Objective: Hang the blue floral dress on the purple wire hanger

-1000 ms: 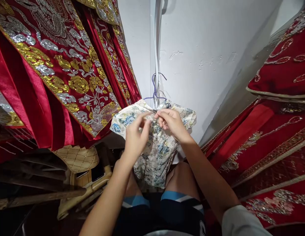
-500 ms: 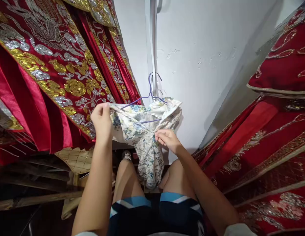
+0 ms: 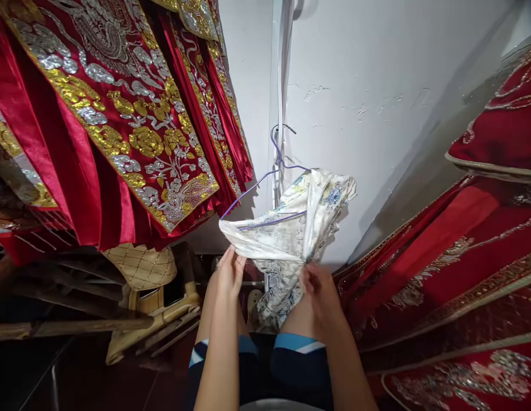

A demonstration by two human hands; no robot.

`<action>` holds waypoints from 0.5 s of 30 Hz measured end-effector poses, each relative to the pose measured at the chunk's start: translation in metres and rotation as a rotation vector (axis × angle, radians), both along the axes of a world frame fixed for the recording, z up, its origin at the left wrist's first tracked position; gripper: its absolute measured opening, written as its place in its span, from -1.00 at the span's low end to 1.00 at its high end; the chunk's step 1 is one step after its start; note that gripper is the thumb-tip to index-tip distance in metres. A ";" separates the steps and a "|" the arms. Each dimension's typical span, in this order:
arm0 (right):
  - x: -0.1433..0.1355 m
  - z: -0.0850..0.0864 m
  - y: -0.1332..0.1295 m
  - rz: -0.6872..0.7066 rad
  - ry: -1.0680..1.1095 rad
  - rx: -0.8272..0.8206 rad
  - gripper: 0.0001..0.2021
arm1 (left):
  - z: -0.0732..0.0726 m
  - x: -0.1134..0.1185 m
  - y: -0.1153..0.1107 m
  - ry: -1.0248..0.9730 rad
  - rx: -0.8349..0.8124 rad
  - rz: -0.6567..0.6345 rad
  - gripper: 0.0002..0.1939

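Hanging before a white wall (image 3: 342,137): one floral garment (image 3: 272,238), its right-side shoulder still on the purple hanger (image 3: 280,163), its left-side shoulder slid down since the earlier frame, baring that sloping hanger arm nearly to the tip. Left hand (image 3: 231,273): lowered from the sleeve, now pinching the cloth edge just below the tip. Right hand (image 3: 320,284): at the gathered front, lower than before, fingers curled, blurred; grip cannot be told.

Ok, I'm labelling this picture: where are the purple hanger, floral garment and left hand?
Purple hanger (image 3: 280,162): head view, neck below the hook.
Floral garment (image 3: 277,242): head view, pale upper cloth.
Left hand (image 3: 230,275): head view, back of the hand.
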State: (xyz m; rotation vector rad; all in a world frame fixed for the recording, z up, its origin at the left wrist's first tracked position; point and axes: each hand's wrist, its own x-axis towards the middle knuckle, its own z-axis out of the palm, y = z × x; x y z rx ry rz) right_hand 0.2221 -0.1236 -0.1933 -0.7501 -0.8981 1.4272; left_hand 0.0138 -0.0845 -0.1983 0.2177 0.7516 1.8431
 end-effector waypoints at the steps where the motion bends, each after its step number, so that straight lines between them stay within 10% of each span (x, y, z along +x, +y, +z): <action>1: 0.007 -0.005 -0.003 -0.034 0.022 -0.010 -0.67 | -0.005 0.004 -0.003 0.083 0.018 -0.014 -0.88; 8: 0.020 -0.024 -0.002 -0.110 -0.150 -0.029 -0.68 | -0.015 0.007 -0.020 0.845 0.072 -0.156 -0.72; 15: 0.051 -0.037 -0.008 0.387 -0.664 -0.071 -0.57 | 0.014 0.025 -0.043 0.636 0.212 -0.364 -0.66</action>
